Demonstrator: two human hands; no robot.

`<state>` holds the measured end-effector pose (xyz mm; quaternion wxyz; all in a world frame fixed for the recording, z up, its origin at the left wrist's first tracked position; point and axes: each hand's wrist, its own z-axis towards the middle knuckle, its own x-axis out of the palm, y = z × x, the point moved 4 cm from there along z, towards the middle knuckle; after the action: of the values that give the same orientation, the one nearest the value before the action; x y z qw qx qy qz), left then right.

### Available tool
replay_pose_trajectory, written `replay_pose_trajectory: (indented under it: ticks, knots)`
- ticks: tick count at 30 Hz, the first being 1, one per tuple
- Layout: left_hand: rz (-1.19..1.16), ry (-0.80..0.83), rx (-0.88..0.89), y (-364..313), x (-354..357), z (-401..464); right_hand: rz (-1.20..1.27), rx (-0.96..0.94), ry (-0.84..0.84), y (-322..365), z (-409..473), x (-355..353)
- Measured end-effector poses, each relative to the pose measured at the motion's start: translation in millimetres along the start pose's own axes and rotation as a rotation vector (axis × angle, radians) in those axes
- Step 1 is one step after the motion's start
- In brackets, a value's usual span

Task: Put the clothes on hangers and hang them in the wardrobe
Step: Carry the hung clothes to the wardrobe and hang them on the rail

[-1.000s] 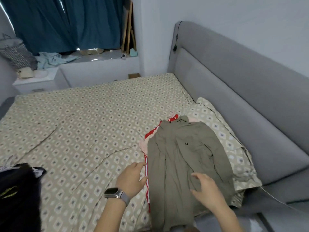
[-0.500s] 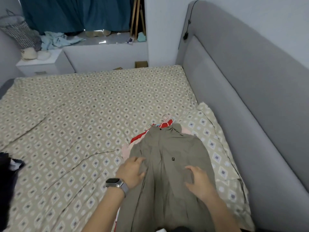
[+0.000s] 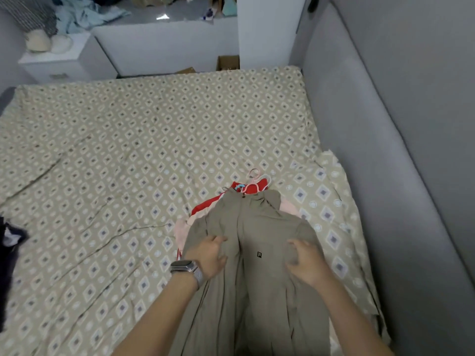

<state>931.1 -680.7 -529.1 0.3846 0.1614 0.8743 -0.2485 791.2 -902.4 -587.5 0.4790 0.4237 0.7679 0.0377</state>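
An olive-green zip jacket with a small chest logo lies on top of a pile on the bed, collar pointing away from me. Under it show a red garment with white stripes and a pale pink one. Pink and white hanger hooks stick out past the collar. My left hand, a watch on its wrist, rests on the jacket's left chest with fingers slightly bent. On the right chest my right hand presses with curved fingers. Whether either hand pinches the fabric is unclear.
The bed has a beige patterned sheet; a matching pillow lies under the pile beside the grey padded headboard. Dark clothes lie at the left edge. A white nightstand and window ledge with clutter stand beyond.
Both hands have slid up the jacket from its lower part to the chest. My view has tilted down and moved closer to the pile.
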Motion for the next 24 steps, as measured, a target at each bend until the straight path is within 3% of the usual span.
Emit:
replay_pose_trajectory:
  ticks: [11,15,24]
  knots:
    - [-0.085,-0.038,-0.077,35.6,17.2,46.7,-0.172,0.002,-0.016,7.2,132.0,-8.8]
    - [-0.102,-0.054,-0.095,45.9,17.9,53.1,-0.147,0.072,0.004,4.7,159.1,5.8]
    - [-0.158,-0.095,-0.118,59.1,23.8,46.1,-0.384,0.137,0.053,11.0,183.5,40.5]
